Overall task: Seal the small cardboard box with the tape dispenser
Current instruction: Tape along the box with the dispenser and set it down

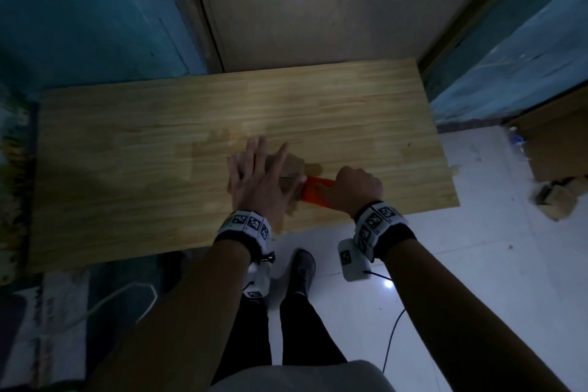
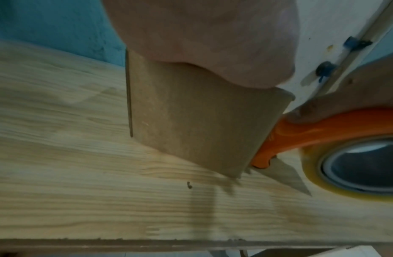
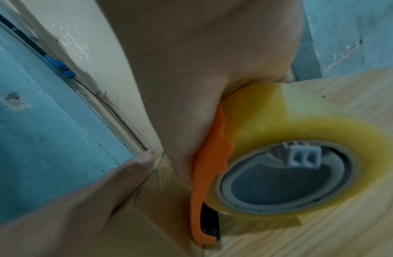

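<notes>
A small brown cardboard box point(image 1: 292, 167) point(image 2: 191, 121) point(image 3: 134, 231) stands on the wooden table point(image 1: 159, 169). My left hand point(image 1: 257, 175) lies flat on its top with straight, spread fingers. Its thumb point(image 3: 134, 167) reaches the box's right edge, where clear tape lies over the top. My right hand point(image 1: 353, 189) grips the orange tape dispenser point(image 1: 315, 191) point(image 2: 301, 128) point(image 3: 204, 182). The dispenser's front end is against the box's right side, low near the table. Its yellowish tape roll point(image 2: 358, 172) point(image 3: 301, 153) sits just above the wood.
The table's near edge point(image 2: 191, 242) lies close to the box. A door point(image 1: 318, 3) and blue walls stand behind the table. On the white floor at the right lie cardboard boxes point(image 1: 553, 175). My feet point(image 1: 302, 270) and a black cable point(image 1: 394, 328) are below.
</notes>
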A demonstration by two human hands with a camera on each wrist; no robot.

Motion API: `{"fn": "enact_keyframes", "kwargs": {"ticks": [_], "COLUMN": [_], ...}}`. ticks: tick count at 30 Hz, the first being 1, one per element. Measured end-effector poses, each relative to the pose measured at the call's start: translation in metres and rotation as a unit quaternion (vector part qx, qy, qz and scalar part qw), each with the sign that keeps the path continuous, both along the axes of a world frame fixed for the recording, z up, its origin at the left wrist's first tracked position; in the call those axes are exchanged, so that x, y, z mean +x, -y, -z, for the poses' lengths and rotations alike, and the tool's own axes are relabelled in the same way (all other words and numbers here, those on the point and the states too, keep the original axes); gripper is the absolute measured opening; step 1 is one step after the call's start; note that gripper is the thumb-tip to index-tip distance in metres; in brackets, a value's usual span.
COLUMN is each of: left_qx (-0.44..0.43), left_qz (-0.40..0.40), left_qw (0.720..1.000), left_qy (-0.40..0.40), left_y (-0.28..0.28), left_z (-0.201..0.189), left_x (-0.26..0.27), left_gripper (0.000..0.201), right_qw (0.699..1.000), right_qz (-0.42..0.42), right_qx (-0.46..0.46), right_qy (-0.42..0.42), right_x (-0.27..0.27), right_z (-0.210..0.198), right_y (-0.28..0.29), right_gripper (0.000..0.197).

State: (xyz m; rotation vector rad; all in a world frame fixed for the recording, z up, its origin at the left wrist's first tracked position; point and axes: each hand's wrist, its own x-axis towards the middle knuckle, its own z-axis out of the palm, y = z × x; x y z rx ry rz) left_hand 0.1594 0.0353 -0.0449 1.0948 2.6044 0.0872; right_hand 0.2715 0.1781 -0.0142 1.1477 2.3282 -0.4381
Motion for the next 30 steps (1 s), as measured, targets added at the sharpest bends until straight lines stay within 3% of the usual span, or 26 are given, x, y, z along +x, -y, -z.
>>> {"fn": "enact_keyframes", "kwargs": {"ticks": [10,14,17,22,26,28,30], "left_qx": [-0.012,0.016,0.021,-0.029,-0.059,-0.018,0.069], "left_qz": [0.006,0.044,0.037,0.063,0.122,0.127,0.089], "left_qw": [1.000,0.999,0.999,0.995,0.986,0.985,0.987], "left_qy": [0.018,-0.022,0.006,0.071,0.098,0.115,0.112], "left_y": [-0.008,-0.009,-0.010,-0.011,-0.001,0.004,0.010], "left_z": [-0.008,-0.001,0.000,-0.010,-0.016,-0.018,-0.020], "left_x": [0.003,0.018,0.016,0.006,-0.006,-0.009,-0.011], "left_gripper": [0.080,0.067,0.065,0.107,0.128,0.119,0.095], "right_qw": [1.000,1.000,0.998,0.987,0.989,0.989,0.987], "right_qz": [0.006,0.021,0.034,-0.011,-0.035,-0.045,-0.044], "right_qx": [-0.014,-0.015,0.014,0.068,0.057,0.070,0.074], "right_qy": [-0.006,-0.011,-0.042,-0.143,-0.134,-0.123,-0.135], "right_x": [0.008,0.012,0.020,0.029,0.029,0.030,0.030], "right_z": [0.001,0.006,0.003,0.008,0.030,0.038,0.045], "right_y": [-0.006,-0.009,-0.014,-0.013,-0.009,-0.005,-0.001], "right_gripper": [0.063,0.063,0.072,0.043,0.038,0.033,0.029]}}
